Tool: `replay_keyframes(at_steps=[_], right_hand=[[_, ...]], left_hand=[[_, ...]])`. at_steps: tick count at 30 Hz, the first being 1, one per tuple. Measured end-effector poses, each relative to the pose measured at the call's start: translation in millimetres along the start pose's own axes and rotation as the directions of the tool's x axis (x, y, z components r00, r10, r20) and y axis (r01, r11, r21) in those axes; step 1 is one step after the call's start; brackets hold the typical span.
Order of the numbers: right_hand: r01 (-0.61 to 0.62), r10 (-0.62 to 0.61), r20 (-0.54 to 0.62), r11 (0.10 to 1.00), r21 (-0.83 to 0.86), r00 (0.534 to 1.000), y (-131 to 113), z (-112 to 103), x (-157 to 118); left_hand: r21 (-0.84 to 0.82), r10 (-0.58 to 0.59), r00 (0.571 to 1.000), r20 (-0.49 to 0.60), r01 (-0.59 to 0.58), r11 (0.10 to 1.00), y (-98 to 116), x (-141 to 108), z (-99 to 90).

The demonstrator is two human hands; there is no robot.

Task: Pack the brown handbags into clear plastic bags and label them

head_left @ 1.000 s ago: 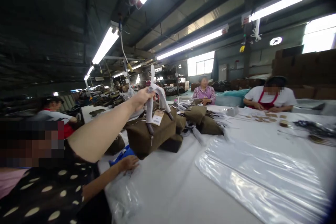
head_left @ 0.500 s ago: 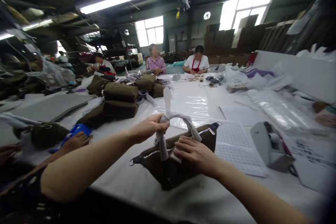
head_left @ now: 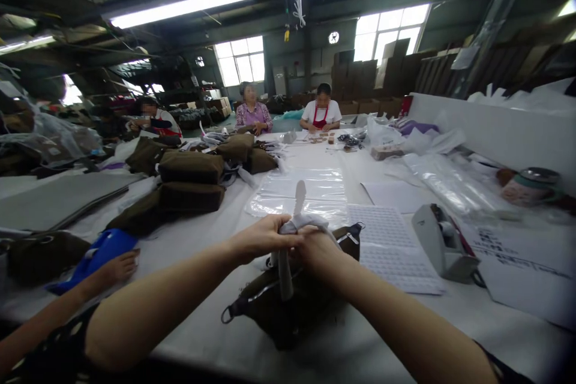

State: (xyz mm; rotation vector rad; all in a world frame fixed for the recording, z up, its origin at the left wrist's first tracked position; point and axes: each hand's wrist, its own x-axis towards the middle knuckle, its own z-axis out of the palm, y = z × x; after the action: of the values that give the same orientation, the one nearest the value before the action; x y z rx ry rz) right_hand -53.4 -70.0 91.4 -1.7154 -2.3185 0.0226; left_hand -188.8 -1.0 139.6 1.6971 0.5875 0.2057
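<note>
A dark olive handbag with a zipper and metal end rings stands on the table before me. Pale wrapping covers its handle, and a loose light strip sticks up from the top. My left hand is closed, pinching the wrapped handle. Against it, at the handle's top, is my right hand; its fingers are hidden behind the left fingers and the handle. Whether it holds anything does not show.
Several olive bags are piled at left. Beside my left arm, another person's hand rests near a blue item. Clear plastic, printed sheets and a tape dispenser lie ahead and right. Co-workers sit across the table.
My right hand has moved up from the bag's side and a small pale card to the handle's top, meeting my left hand. My view has turned slightly right.
</note>
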Motion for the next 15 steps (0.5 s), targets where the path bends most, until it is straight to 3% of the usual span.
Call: replay_keyframes(at_steps=[2, 4, 6, 7, 8, 10, 12, 15], right_hand=[[-0.012, 0.015, -0.013, 0.986, 0.168, 1.000, 13.0, -9.8, -36.6], [-0.132, 0.204, -0.162, 0.920, 0.369, 0.966, 34.5, -22.9, -71.0], [-0.228, 0.395, -0.286, 0.849, 0.477, 0.873, 58.4, -35.5, -92.9], [-0.240, 0.425, -0.307, 0.836, 0.493, 0.852, 68.7, -40.2, -98.5], [-0.229, 0.411, -0.296, 0.838, 0.495, 0.862, 76.8, -43.4, -101.3], [-0.178, 0.311, -0.200, 0.850, 0.495, 0.929, 85.8, -44.4, -101.2], [-0.181, 0.250, -0.062, 0.830, 0.528, 0.966, 88.0, -38.0, -98.9], [-0.350, 0.309, 0.174, 0.726, 0.592, 0.935, 90.1, -16.0, -102.5]], left_hand=[[-0.015, -0.017, 0.998, -0.054, 0.016, 1.000, -3.8, 1.7, -6.1], [-0.020, -0.002, 0.998, -0.056, 0.001, 1.000, -5.4, 0.8, -8.4], [0.008, 0.022, 1.000, 0.019, -0.022, 1.000, -3.9, -3.8, -5.9], [0.047, 0.018, 0.997, 0.074, -0.021, 0.999, -2.1, -7.7, -3.2], [0.095, 0.006, 0.991, 0.131, -0.018, 0.995, 0.4, -12.8, 0.3], [0.186, -0.015, 0.976, 0.217, -0.026, 0.982, 6.6, -26.4, 8.8], [0.269, -0.017, 0.966, 0.257, -0.054, 0.962, 12.7, -43.0, 17.6], [0.312, 0.016, 0.918, 0.397, -0.151, 0.938, 12.8, -67.2, 25.4]])
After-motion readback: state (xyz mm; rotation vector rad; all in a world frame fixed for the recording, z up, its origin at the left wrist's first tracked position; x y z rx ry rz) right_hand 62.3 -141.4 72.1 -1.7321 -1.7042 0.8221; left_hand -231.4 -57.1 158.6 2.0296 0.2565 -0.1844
